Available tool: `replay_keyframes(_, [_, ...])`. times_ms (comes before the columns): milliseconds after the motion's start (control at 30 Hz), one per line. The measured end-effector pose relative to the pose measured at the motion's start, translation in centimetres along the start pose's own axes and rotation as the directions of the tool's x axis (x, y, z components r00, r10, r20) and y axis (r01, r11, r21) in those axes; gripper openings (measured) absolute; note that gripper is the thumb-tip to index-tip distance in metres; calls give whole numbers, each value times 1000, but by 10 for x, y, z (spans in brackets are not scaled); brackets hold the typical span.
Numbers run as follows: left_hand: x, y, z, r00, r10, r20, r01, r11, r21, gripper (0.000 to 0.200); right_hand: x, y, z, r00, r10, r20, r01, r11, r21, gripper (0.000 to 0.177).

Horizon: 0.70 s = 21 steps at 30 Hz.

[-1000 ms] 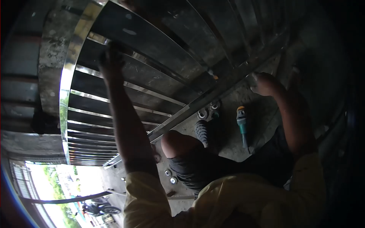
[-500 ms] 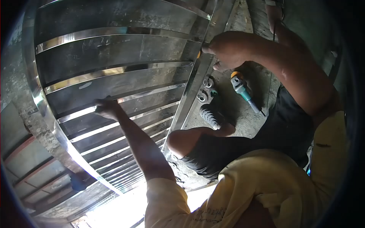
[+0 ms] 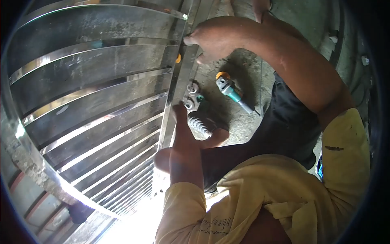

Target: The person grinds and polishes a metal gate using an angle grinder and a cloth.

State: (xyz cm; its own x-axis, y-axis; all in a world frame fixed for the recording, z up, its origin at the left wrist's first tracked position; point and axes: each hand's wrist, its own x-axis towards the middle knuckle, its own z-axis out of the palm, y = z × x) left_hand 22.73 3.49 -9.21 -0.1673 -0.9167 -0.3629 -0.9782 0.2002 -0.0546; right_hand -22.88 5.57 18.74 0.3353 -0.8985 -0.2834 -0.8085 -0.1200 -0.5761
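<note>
A polished metal frame with many slats leans across the left of the view. My right hand is bent over its side rail near the top, fingertips and thumb against the metal. Lower down, my left hand is beside the same rail, next to several round discs; its fingers are mostly hidden from this angle. Between my hands and my legs, an angle grinder with a teal body and an orange disc lies on the floor. A stack of grey ridged discs lies near my foot.
My bent knee is close to the lower rail. A cable runs along the concrete floor. Someone else's foot or lower leg shows at the top. Bright light comes from the bottom left.
My left hand has let go of a slat and moved right to the side rail by the discs. My right hand stays on the rail. The view has shifted right.
</note>
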Motion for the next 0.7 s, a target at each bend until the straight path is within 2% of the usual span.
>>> replay_keyframes(33, [-10,0,31,969,187,161,-205,974,100,31,-2,1,-6,1000,13,19,-13,1000,14,52])
replay_keyframes(67, [-24,15,41,867,401,296,-465,865,189,29,-1,7,-7,999,34,-6,-33,999,22,53])
replay_keyframes(133, [-27,45,64,673,592,443,-677,734,49,28,7,19,-11,997,58,-55,-56,998,34,55])
replay_keyframes(200, [-16,53,66,625,760,176,-775,631,33,28,8,29,-24,986,149,-77,-146,988,45,58])
replay_keyframes(267, [-4,60,54,535,835,-128,-836,546,61,29,5,34,-49,975,218,-50,-215,974,66,57])
replay_keyframes(300, [8,69,22,723,690,30,-673,715,-190,28,14,51,-44,969,232,-87,-226,971,82,62])
replay_keyframes(333, [1,90,-54,867,459,193,-349,837,-421,28,25,67,-29,967,223,-122,-212,973,95,68])
replay_keyframes(367, [-8,114,-133,924,182,337,42,826,-563,28,31,74,-16,956,115,-270,-85,989,123,65])
replay_keyframes(400, [0,84,-138,943,334,-14,-294,811,-506,32,35,76,-18,969,119,-216,-101,991,90,70])
replay_keyframes(433, [7,55,-142,824,436,-363,-540,797,-269,37,41,80,-15,974,156,-165,-133,981,145,71])
replay_keyframes(467, [-26,57,-199,875,244,-418,-409,835,-369,40,33,61,-18,967,156,-202,-131,983,131,73])
replay_keyframes(500, [-69,56,-252,922,84,-378,-268,844,-465,40,48,98,-5,970,79,-229,-59,994,89,80])
replay_keyframes(533, [-95,41,-270,913,20,-408,-244,827,-506,40,50,98,-5,966,147,-211,-149,989,7,79])
replay_keyframes(567, [-119,14,-277,897,-33,-441,-238,804,-545,39,65,144,8,971,129,-203,-128,992,19,81])
replay_keyframes(633, [-186,-49,-264,873,-203,-444,-84,833,-547,35,77,178,22,990,69,-122,-73,997,-36,84])
replay_keyframes(667, [-217,-75,-254,854,-271,-444,-22,834,-551,33,65,133,23,983,173,-64,-174,985,-2,79])
replay_keyframes(700, [-246,-104,-229,814,-337,-473,39,844,-535,30,70,146,40,993,94,-72,-100,990,-95,75])
